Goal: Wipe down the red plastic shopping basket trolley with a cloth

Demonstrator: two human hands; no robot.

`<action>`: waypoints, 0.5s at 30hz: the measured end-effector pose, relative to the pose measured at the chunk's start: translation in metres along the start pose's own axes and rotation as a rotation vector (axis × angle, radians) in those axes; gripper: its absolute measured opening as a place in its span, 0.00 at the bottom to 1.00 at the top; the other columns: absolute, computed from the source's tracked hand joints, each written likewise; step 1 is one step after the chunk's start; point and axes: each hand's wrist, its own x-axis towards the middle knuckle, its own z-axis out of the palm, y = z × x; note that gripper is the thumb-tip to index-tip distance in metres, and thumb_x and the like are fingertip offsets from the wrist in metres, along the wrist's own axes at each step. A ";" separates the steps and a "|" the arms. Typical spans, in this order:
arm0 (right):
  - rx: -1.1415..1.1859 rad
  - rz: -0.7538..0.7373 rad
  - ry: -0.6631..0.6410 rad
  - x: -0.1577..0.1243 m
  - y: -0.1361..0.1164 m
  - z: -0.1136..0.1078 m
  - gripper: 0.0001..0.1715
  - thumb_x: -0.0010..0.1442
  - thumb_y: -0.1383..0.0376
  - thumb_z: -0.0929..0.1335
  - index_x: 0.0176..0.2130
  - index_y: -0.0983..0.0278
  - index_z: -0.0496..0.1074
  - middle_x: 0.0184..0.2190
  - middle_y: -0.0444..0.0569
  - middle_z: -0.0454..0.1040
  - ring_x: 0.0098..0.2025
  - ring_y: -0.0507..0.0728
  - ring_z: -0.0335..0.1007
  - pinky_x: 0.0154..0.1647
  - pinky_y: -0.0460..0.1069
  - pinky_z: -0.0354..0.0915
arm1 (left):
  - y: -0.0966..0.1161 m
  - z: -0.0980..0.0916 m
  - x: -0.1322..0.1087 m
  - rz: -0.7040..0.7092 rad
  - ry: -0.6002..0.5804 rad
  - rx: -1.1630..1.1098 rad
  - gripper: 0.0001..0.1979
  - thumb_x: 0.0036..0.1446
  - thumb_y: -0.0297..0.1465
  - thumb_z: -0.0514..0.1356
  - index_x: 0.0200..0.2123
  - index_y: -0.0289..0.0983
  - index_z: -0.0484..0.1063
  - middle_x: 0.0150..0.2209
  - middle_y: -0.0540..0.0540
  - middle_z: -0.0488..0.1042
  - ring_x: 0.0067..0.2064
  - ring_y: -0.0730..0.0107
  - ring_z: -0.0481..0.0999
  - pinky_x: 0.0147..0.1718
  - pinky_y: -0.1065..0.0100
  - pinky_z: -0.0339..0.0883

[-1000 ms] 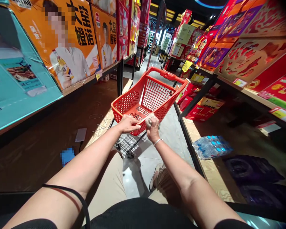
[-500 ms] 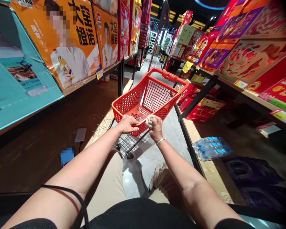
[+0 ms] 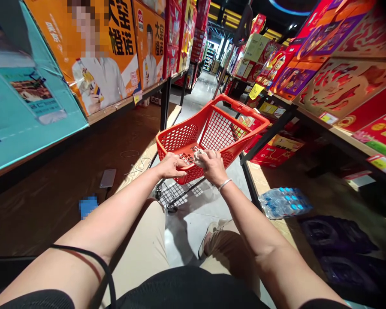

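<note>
Loosely, the left hand is curled over the near rim of the red shopping cart, thumb outside and fingers inside, while the right hand, at its three o'clock, has its fingers bent tight around a pale, crumpled cloth. The cart's basket stands at twelve to one o'clock from the hands; whether the cloth presses on its rim cannot be told. Most of the cloth is covered by the right fingers, and the hands hide part of the near basket wall. A blue object at about half past eight is pixelated beyond naming, and dark purple packages near four o'clock sink into shadow. The teal carton at ten o'clock is cut off by the frame. The cart is moulded plastic with lattice walls, and its wheels stand on smooth grey floor. Clear, blue-capped bottles lie film-wrapped on grained wood toward half past three. A smooth, pale band rings the right wrist.
</note>
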 end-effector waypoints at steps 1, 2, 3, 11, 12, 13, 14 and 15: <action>-0.016 0.004 -0.023 0.003 -0.005 -0.001 0.25 0.62 0.69 0.66 0.57 0.52 0.73 0.62 0.49 0.67 0.57 0.64 0.57 0.53 0.56 0.62 | -0.003 -0.002 0.001 -0.007 -0.006 0.017 0.16 0.55 0.47 0.62 0.32 0.43 0.83 0.28 0.51 0.80 0.33 0.67 0.73 0.43 0.65 0.60; -0.033 0.004 -0.039 0.005 -0.011 -0.001 0.24 0.63 0.68 0.66 0.57 0.52 0.73 0.61 0.49 0.68 0.56 0.64 0.58 0.51 0.56 0.62 | -0.006 -0.003 0.002 -0.028 -0.002 0.036 0.17 0.55 0.49 0.62 0.32 0.43 0.83 0.28 0.50 0.80 0.34 0.66 0.73 0.45 0.64 0.60; -0.050 0.000 -0.054 0.007 -0.016 -0.001 0.23 0.64 0.67 0.66 0.56 0.52 0.73 0.60 0.50 0.68 0.55 0.64 0.58 0.50 0.56 0.63 | -0.008 -0.004 0.003 -0.060 0.019 0.051 0.19 0.55 0.51 0.62 0.34 0.43 0.83 0.30 0.49 0.81 0.36 0.64 0.74 0.46 0.63 0.60; -0.073 -0.174 -0.065 0.027 -0.030 0.002 0.22 0.71 0.63 0.61 0.60 0.53 0.70 0.63 0.48 0.67 0.57 0.62 0.59 0.56 0.55 0.60 | 0.006 0.005 0.013 -0.268 0.190 0.160 0.28 0.70 0.47 0.43 0.54 0.39 0.77 0.45 0.42 0.82 0.46 0.57 0.78 0.47 0.61 0.65; -0.073 -0.200 -0.067 0.027 -0.025 0.001 0.22 0.72 0.62 0.60 0.60 0.53 0.71 0.63 0.47 0.67 0.57 0.62 0.59 0.57 0.55 0.60 | 0.006 0.005 0.012 -0.270 0.191 0.163 0.28 0.70 0.48 0.43 0.52 0.39 0.77 0.43 0.42 0.82 0.46 0.58 0.78 0.47 0.62 0.65; -0.078 -0.208 -0.068 0.027 -0.018 -0.001 0.21 0.72 0.61 0.60 0.60 0.53 0.72 0.63 0.48 0.68 0.56 0.61 0.60 0.57 0.55 0.59 | 0.005 0.005 0.011 -0.260 0.191 0.164 0.28 0.70 0.48 0.43 0.49 0.39 0.78 0.42 0.43 0.82 0.45 0.58 0.78 0.46 0.63 0.65; -0.089 -0.192 -0.062 0.026 -0.007 -0.004 0.21 0.72 0.62 0.60 0.59 0.53 0.72 0.62 0.48 0.69 0.56 0.61 0.60 0.57 0.55 0.59 | 0.003 0.004 0.010 -0.244 0.190 0.165 0.28 0.70 0.48 0.43 0.47 0.40 0.79 0.40 0.44 0.82 0.44 0.59 0.77 0.45 0.63 0.65; -0.108 -0.154 -0.052 0.023 0.006 -0.008 0.21 0.71 0.63 0.60 0.58 0.54 0.73 0.60 0.49 0.70 0.55 0.61 0.61 0.57 0.55 0.58 | 0.001 0.002 0.010 -0.233 0.188 0.168 0.27 0.70 0.48 0.43 0.44 0.40 0.79 0.38 0.45 0.82 0.43 0.60 0.77 0.44 0.64 0.64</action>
